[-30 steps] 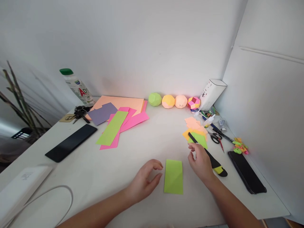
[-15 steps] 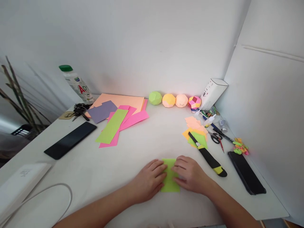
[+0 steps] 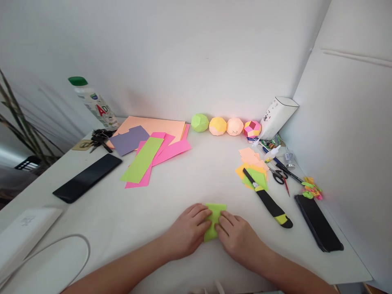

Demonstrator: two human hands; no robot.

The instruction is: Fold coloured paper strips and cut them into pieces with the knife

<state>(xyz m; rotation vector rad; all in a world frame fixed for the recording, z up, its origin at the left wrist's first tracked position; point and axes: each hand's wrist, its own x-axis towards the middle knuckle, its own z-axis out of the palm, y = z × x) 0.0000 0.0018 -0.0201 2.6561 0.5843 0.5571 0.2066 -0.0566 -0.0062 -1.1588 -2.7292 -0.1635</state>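
Note:
A small green piece of paper (image 3: 214,222) lies near the front of the white table, between my two hands. My left hand (image 3: 191,226) holds its left edge, the fingers close together and bent over it. From the right, my right hand (image 3: 237,233) has its curled fingers on the lower right part of the paper. Both thumbs are mostly hidden, and so are the paper's side edges. Right of my hands lies a black and yellow-green knife (image 3: 271,204), its blade end across a stack of cut green paper (image 3: 259,177).
At the back stand several faceted paper balls (image 3: 200,123). Left lie a green strip (image 3: 143,159), pink sheets, a black phone (image 3: 88,177) and a white box-like device (image 3: 27,228) with a cable. Right are scissors (image 3: 278,176), a glue bottle (image 3: 271,154) and a dark phone (image 3: 318,222).
My right hand has slid down and slightly left over the green paper. The paper sits a little further left and tilts more. The view has shifted slightly.

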